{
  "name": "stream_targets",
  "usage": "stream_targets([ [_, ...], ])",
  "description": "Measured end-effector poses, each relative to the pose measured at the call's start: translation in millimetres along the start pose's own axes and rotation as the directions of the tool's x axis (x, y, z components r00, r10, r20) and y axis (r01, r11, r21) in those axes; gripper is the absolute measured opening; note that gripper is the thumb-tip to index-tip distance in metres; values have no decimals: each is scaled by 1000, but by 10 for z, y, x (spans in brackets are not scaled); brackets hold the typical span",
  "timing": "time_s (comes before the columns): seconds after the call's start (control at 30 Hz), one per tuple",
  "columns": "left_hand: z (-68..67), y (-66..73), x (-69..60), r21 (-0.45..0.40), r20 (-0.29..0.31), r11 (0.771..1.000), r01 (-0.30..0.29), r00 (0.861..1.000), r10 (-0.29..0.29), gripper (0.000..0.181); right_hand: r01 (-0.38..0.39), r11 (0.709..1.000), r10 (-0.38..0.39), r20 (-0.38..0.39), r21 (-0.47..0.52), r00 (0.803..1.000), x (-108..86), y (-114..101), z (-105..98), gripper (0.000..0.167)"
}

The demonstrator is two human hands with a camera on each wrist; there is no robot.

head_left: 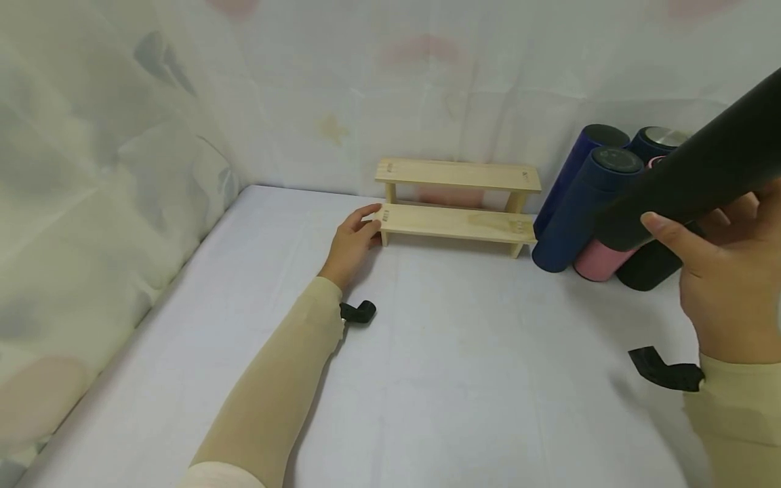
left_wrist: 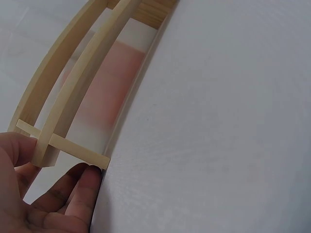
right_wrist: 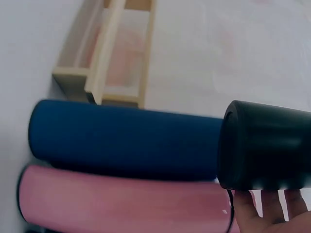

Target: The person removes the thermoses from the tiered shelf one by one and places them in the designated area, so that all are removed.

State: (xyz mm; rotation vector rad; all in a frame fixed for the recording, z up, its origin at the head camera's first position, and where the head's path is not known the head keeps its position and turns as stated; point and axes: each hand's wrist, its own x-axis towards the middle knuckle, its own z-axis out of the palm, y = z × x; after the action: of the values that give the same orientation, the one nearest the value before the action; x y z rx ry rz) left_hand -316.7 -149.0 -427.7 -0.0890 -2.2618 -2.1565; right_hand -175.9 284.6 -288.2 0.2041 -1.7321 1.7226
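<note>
My left hand (head_left: pixel 350 245) holds the left end of a two-step wooden rack (head_left: pixel 451 222). In the left wrist view the thumb lies at the end of the lower board, and the other fingers touch the leg near the tabletop. On the right, my right hand (head_left: pixel 735 278) grips a black thermos bottle (head_left: pixel 710 152), tilted and raised above the table. Its upper end runs out of the head view. Behind and below it stand a navy thermos bottle (head_left: pixel 579 210) and a pink thermos bottle (right_wrist: pixel 126 199), partly covered by the black one.
A bright blue bottle (head_left: pixel 570 166), a dark bottle with a silver-topped lid (head_left: pixel 662 137) and another black bottle (head_left: pixel 649 266) crowd the rack's right end. White cloth covers the table (head_left: pixel 451 379). Patterned curtains (head_left: pixel 293 102) hang behind and at left.
</note>
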Motion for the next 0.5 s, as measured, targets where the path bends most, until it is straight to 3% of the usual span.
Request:
stream_targets([
  [0.2,-3,-7,7,-2,-5,1000,4,1000,-4,41,4,1000,-6,-118,-15,993,41,-18,-117,59],
  [0.4,0,-15,24,-15,-1,1000,4,1000,-4,41,42,999,-40,-132,11,991,73,62,-337,49],
  [0.5,0,-17,27,-23,2,1000,8,1000,-8,42,52,996,-63,-146,-79,987,136,116,-455,39],
])
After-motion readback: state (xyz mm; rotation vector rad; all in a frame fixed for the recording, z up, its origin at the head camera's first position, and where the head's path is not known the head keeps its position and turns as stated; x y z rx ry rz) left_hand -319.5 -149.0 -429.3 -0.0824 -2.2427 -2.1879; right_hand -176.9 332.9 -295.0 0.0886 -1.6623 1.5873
